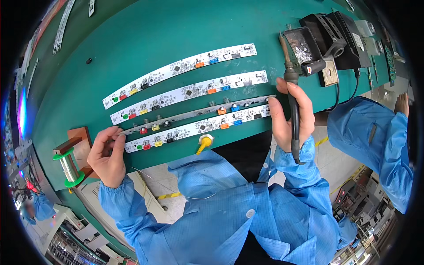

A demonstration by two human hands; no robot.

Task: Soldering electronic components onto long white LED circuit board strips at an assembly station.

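A long narrow circuit board [194, 112] stands on edge between two flat white ones, its coloured connectors and coil springs showing. My left hand [109, 154] pinches its left end between thumb and fingers. At its right end my right hand [293, 112] touches it with the thumb, while a soldering iron [294, 119] with a black handle rests in the same hand, tip pointing up and away. The nearest flat board [194, 130] lies just in front. Two more boards, a middle one [185, 93] and a far one [176, 70], lie behind, roughly parallel.
A solder wire spool [69, 168] sits on a wooden stand at the left. At the far right are a metal tray [304, 45] and a black soldering station [349, 39] with cables. A yellow plug [204, 142] is at the green table's front edge. Another person's blue sleeve [362, 128] is at right.
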